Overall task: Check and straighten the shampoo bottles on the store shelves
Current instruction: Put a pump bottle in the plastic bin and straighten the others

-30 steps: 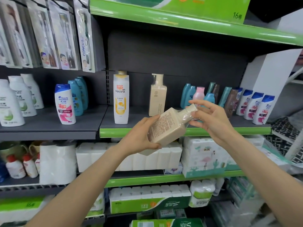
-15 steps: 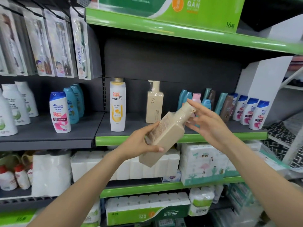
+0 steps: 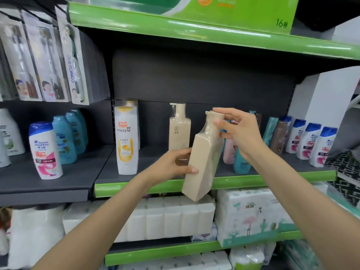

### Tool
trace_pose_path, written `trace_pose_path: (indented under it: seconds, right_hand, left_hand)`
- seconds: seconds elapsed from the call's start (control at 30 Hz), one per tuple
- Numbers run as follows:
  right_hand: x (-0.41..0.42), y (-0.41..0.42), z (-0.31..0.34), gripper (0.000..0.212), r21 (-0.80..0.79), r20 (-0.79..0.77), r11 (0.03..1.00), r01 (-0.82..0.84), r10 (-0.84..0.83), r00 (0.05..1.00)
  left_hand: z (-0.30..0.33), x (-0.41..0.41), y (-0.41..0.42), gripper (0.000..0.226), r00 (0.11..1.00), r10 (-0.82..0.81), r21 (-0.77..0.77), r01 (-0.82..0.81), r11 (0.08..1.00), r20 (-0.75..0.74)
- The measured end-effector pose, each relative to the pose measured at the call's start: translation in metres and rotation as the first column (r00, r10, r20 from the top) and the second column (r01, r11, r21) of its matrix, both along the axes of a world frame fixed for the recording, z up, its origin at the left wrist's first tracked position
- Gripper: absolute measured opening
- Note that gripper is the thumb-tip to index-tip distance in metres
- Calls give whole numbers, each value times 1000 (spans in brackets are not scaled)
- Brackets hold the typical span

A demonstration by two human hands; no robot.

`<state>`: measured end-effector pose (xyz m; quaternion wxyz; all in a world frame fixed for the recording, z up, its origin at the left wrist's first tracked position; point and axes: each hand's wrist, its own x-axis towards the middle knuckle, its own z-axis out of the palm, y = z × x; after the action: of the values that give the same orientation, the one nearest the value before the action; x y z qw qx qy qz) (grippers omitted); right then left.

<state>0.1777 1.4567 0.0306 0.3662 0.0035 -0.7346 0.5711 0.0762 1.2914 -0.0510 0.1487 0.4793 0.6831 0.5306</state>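
You have the beige bottle (image 3: 204,156) in both hands, held in the air in front of the green-edged shelf (image 3: 243,181), its base hanging below the shelf lip. It is a tall, square-sided bottle, plain matte beige on the faces turned to you, with a clear wrap catching light around the shoulder and a flat pump top (image 3: 215,114). It leans, with the top toward 1 o'clock and the base toward 7 o'clock. Your left hand (image 3: 173,166) is wrapped around the lower body, thumb across the front edge, fingers behind. Your right hand (image 3: 240,133) pinches the neck and pump top with thumb and fingertips. At 11 o'clock from the bottle a matching beige pump bottle (image 3: 179,129) stands upright on the shelf, and farther toward 9 o'clock a white Pantene bottle (image 3: 126,141).
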Motion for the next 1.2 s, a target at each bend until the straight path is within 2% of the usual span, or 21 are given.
trace_pose_path:
  seconds: [0.1,0.17,0.23,0.33,0.4,0.47,0.6,0.77,0.87,0.97,1.07,1.2]
  right_hand:
    - [-32,24,6,27,71,11,993,93,-93,996]
    - [-56,41,7,27,129,21,980,149,-152,988]
    - [-79,57,10,28,145,19,973,178,-183,983]
    - [-110,75,13,29,173,25,960,220,-228,973]
    - [-132,86,12,31,212,49,946,245,-261,964]
    - [-154,97,9,36,232,73,941,248,-271,960]
    - [-196,110,7,38,194,121,963,188,-214,969]
    - [-235,117,10,37,302,146,935,184,-236,961]
    - [-247,117,15,34,391,134,905,167,-236,963]
    - [-252,121,23,35,477,191,874,90,-203,960]
    - [-253,130,27,39,413,299,910,-24,-111,948]
    - [-263,125,28,38,338,268,941,1,-97,958]
  left_hand:
    - [12,-30,20,39,977,143,8,-143,990,-158]
    - [21,-50,29,29,920,310,63,-304,951,-238]
    - [31,-70,38,26,795,498,166,-471,866,-346]
    - [50,-96,49,30,582,681,330,-600,729,-445]
    - [60,-110,57,39,494,709,348,-635,689,-504]
    - [66,-121,66,48,459,688,307,-657,689,-562]
    - [71,-143,80,45,475,649,228,-674,703,-595]
    - [70,-163,83,32,528,642,243,-636,733,-556]
    - [73,-166,83,34,558,646,231,-636,736,-520]
    - [74,-167,81,39,570,634,202,-640,741,-523]
    - [76,-167,79,41,580,625,192,-634,749,-522]
    - [78,-167,81,40,575,629,185,-644,742,-523]
